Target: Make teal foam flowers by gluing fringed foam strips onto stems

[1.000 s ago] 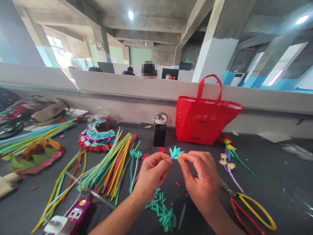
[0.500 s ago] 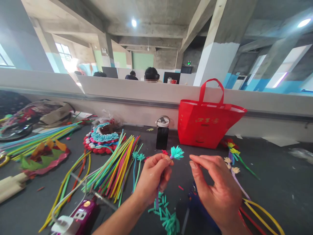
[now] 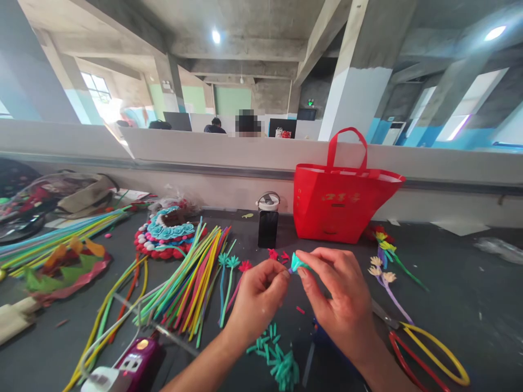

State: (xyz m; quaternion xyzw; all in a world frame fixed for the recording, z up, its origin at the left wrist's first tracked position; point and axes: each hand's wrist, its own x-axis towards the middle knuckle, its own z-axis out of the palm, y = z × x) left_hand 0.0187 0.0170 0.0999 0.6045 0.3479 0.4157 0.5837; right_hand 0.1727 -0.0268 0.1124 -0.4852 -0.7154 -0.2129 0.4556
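Between my two hands is a teal pipe-cleaner flower [image 3: 297, 263] with a purple stem. My left hand [image 3: 261, 294] is closed, pinching the flower at its base. The thumb and fingers of my right hand [image 3: 339, 288] squeeze the teal petals together, covering part of them. On the table below lies a heap of short teal pipe-cleaner pieces [image 3: 281, 365]. Just left of my left hand are finished teal flowers [image 3: 232, 262] on stems and a red flower [image 3: 245, 265]. Small red pieces [image 3: 278, 254] lie behind my hands.
A bundle of coloured pipe cleaners [image 3: 196, 277] lies at left, near a purple power strip [image 3: 141, 359]. Scissors [image 3: 429, 348] with red and yellow handles lie at right. Behind stand a phone [image 3: 267, 228] against a bottle [image 3: 268, 202] and a red bag [image 3: 345, 204].
My right hand let go of the petals and moved right, showing them fanned out. Now it is back, pressing them together. My left hand has kept hold of the flower.
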